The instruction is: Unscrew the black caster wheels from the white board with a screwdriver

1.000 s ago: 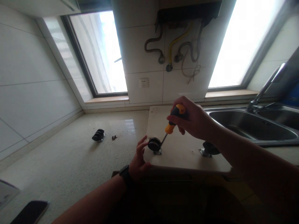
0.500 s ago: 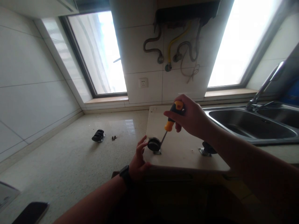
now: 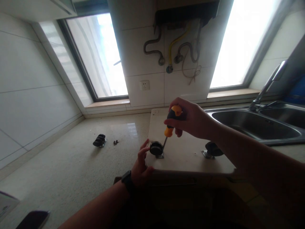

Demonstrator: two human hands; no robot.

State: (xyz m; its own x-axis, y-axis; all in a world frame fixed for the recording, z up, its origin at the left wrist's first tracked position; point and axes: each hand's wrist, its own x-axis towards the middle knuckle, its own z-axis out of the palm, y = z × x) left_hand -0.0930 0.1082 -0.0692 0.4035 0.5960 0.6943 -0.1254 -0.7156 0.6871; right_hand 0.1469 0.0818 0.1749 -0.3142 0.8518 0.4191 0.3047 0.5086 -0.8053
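Observation:
A screwdriver (image 3: 168,130) with a yellow and black handle is in my right hand (image 3: 190,119), fingers wrapped round the grip. Its shaft slants down beside a black caster wheel (image 3: 156,148), and the tip meets the caster's metal plate, where the screw is too small to make out. That plate lies on a white board (image 3: 181,159). My left hand (image 3: 141,165) grips the board's left corner, thumb at the front edge and fingertips by the caster. A second caster (image 3: 213,149) stands on the right part of the board, partly covered by my right forearm.
On the speckled countertop (image 3: 71,171) at the left lie a loose caster (image 3: 99,140) and several small screws (image 3: 115,142). A dark phone (image 3: 33,219) rests at the lower left. The steel sink (image 3: 257,127) with its faucet (image 3: 268,86) adjoins the board on the right.
The screwdriver handle has swung slightly left and stands more upright, my right hand moving with it. My left hand keeps its hold on the board. The whole view has shifted a little.

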